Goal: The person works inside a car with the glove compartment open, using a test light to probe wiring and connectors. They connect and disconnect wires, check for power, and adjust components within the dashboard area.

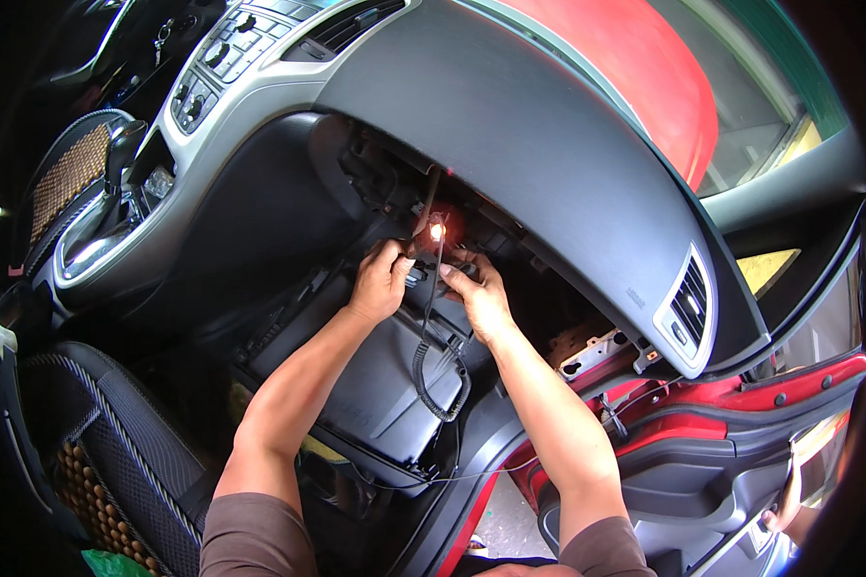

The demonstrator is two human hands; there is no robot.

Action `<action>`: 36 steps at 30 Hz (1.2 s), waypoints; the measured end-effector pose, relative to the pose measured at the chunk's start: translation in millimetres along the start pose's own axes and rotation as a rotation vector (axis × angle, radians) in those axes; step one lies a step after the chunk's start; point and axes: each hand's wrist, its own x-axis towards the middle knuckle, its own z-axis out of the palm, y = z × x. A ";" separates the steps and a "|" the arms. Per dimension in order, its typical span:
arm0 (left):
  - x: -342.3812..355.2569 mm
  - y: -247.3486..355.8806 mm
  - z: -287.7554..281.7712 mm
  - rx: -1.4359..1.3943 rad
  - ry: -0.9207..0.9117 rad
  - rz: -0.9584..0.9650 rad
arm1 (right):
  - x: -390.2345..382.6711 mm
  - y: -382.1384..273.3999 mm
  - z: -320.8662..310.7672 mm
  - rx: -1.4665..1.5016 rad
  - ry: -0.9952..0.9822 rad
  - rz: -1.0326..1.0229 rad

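Under the dark dashboard (510, 135), a lit bulb (438, 231) glows in the open cavity, with a dark wire running down from it to a coiled cord (423, 380). My left hand (382, 282) is just below and left of the bulb, fingers closed at the cavity on something I cannot make out. My right hand (471, 293) is below and right of the bulb beside the wire, fingers curled round a small dark part that is too hidden to name. A lowered black compartment panel (346, 394) lies beneath both hands and the coiled cord.
The centre console (106, 245) and seats with beaded covers (96, 481) are on the left. An open red door (702, 428) is at lower right, with another person's hand (784, 505) on it. An exposed metal bracket (587, 351) sits below the side vent (688, 308).
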 end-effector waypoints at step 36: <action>9.4 28.8 -0.7 -0.110 -0.021 -0.189 | 14.5 -200.8 299.8 -1.437 -0.109 -1.243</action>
